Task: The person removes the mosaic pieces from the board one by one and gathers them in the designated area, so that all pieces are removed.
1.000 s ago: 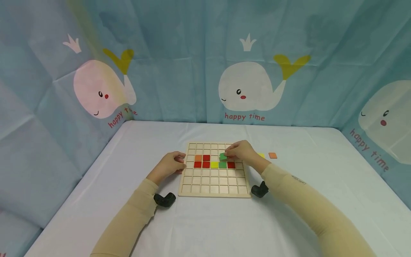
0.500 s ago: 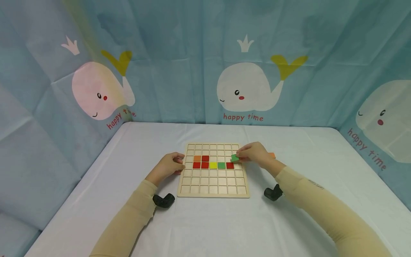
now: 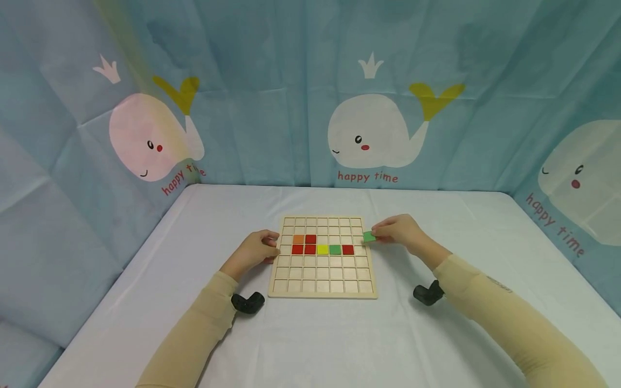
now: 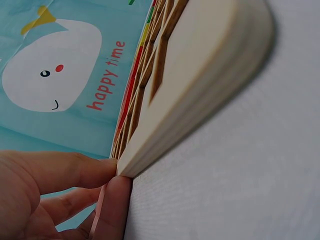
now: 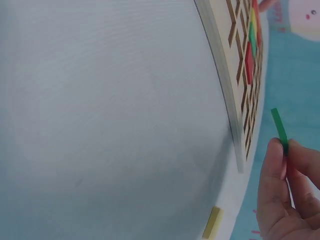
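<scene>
Green tile (image 3: 368, 237): seeming light, stiff; right hand (image 3: 399, 230) is pinching one edge, likely best hold; left hand (image 3: 253, 250) is gripping wooden board (image 3: 322, 273).

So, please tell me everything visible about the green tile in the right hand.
The green tile looks thin and flat, perhaps painted wood. The right hand pinches it at one side, covering part of it. It is above the table, near the right edge of the wooden board. The right wrist view shows it edge-on.
</scene>
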